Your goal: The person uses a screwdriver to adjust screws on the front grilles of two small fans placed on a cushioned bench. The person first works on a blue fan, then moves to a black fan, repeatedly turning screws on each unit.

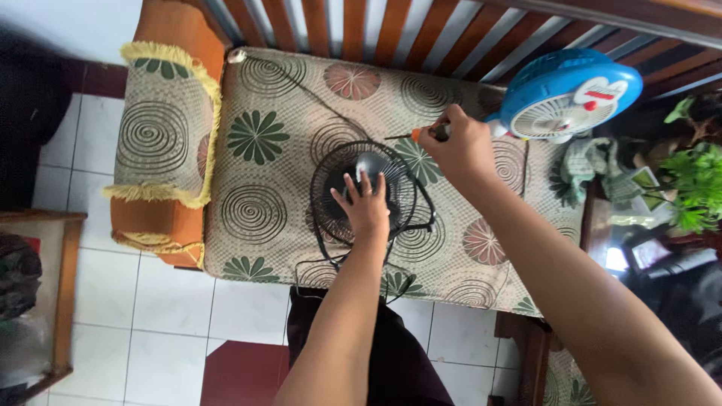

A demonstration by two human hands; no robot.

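A small black fan [338,174] with a round wire grille lies face up on the patterned seat cushion [263,195]. My left hand [365,204] rests flat on the grille, fingers spread over its middle. My right hand [460,147] hovers just to the right and above the fan, closed around a screwdriver [421,134] with an orange and black handle. The thin metal shaft of the screwdriver points left, above the fan's rim. The fan's black cord [316,101] trails across the cushion toward the back left corner.
A blue and white fan [560,94] stands at the right end of the wooden sofa. Crumpled green cloth [594,162] and a leafy plant [696,184] sit at the far right. White floor tiles [150,301] and a wooden side table [64,293] lie to the left.
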